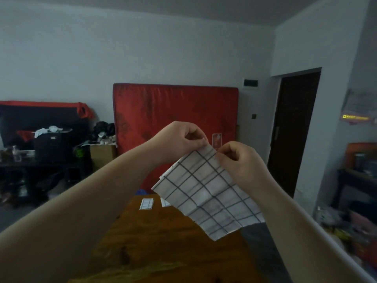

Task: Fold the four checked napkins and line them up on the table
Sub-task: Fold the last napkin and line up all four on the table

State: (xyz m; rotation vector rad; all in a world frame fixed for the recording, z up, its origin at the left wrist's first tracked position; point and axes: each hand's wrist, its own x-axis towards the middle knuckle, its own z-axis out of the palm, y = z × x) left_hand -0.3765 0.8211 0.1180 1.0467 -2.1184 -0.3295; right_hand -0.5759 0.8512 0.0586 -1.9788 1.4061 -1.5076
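Observation:
I hold a white napkin with dark checks [206,193] up in the air above the wooden table [155,237]. My left hand [181,137] pinches its top edge on the left, and my right hand [238,160] pinches the top edge just to the right. The cloth hangs down at a slant, doubled over, with a second layer showing at its left edge. A small folded checked napkin [146,203] lies flat at the far end of the table. Beside it, another folded napkin [164,202] is partly hidden behind the hanging cloth.
A red mattress [175,119] leans against the far wall behind the table. Dark shelving with boxes and clutter [51,148] fills the left side. A dark doorway [293,127] opens at the right, and a cluttered shelf [359,160] stands at the far right.

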